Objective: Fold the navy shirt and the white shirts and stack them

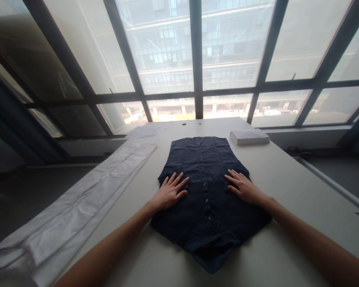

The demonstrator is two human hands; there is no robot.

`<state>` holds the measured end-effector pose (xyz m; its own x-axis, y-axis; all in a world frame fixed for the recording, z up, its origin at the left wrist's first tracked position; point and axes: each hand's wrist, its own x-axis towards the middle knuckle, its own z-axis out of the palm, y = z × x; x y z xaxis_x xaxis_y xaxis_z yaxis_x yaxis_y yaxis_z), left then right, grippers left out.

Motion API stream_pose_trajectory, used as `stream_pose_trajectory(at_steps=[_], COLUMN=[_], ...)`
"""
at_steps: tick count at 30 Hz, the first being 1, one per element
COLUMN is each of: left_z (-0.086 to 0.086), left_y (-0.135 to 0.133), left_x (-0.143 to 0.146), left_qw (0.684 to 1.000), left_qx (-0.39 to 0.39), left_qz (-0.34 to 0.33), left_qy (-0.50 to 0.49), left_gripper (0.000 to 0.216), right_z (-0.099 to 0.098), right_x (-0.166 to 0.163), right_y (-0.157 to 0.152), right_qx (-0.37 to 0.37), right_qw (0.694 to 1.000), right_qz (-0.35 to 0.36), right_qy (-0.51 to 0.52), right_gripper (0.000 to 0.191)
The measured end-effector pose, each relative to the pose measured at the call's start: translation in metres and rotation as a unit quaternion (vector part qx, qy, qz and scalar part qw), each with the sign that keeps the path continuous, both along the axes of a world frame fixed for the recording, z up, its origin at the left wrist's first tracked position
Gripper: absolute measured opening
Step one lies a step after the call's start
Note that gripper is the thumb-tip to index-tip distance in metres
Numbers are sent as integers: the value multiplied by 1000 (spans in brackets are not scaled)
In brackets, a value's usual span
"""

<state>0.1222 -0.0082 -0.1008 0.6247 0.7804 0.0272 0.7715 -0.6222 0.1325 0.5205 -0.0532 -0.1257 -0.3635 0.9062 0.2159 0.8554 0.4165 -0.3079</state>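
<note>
A dark navy button-up shirt [202,159] lies flat on the white table [290,191], its button front facing up and its collar end towards me. Several small pale buttons run down its middle. The sleeves do not show; they look folded in or tucked under. On the shirt's left side rests my left hand [170,192], palm down with the fingers spread. My right hand [242,187] lies the same way on the right side, fingers apart over the cloth. Neither hand grips anything.
Long white folded cloth [89,195] lies along the table's left edge. White sheets [145,129] are at the far left, and a stack of folded white cloth [249,136] sits at the back right. Large windows [164,48] stand behind the table.
</note>
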Motion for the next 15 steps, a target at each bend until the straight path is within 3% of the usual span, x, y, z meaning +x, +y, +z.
stream_pose_trajectory(at_steps=[4,9,15], left_z=[7,14,11], left_y=[-5,-10,-8], left_x=[2,4,4], left_qw=[998,990,992], left_qx=[31,32,-20], left_qz=[-15,-77,-115], left_qy=[-45,-110,-47], left_gripper=[57,49,56], right_z=[5,20,25], right_x=[-3,-9,-11], right_y=[-3,-9,-11], right_qx=[37,90,56], right_qw=[999,988,989], right_qz=[5,16,50], right_qy=[33,126,124], right_gripper=[57,33,26])
